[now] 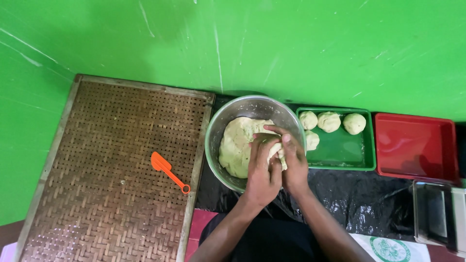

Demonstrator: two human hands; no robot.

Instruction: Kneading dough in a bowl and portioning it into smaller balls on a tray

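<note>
Largest first: we sit at a woven bamboo tray (111, 170) with an orange spatula (168, 171) lying on it, handle toward lower right. Beside it, the steel bowl (242, 109) holds our dough mass (238, 145). A green tray (340, 150) at right keeps four dough balls (329, 121) within reach. Both our left hand (262, 170) and right hand (293, 162) have fingers clenched on a dough piece (276, 150) over the bowl, its long axis roughly vertical in frame.

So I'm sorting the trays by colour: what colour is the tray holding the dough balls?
Green, seen in the head view: the tray holds four pale dough balls.
</note>
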